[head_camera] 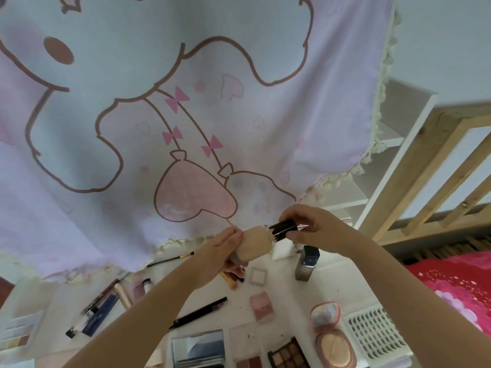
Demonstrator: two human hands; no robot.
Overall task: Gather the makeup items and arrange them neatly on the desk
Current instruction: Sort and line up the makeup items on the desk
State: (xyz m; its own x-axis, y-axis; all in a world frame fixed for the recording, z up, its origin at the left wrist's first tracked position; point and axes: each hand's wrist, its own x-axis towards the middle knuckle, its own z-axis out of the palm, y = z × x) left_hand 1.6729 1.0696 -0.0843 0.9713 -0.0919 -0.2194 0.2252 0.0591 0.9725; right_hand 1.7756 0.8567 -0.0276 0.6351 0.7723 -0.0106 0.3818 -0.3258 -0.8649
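A beige, rounded foundation bottle [256,241] is gripped at its base by the curled fingers of the left hand [228,248], while its glossy black cylindrical cap [283,229] is pinched by the right hand [308,225]. It is held above the white desk [329,285] (strewn with palettes and pencils), before a cartoon-printed cloth [159,115].

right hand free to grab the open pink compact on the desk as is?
Probably not yet. The right hand grips the black cap of the beige bottle that the left hand holds. The path down to the pink compact looks unobstructed once it lets go.
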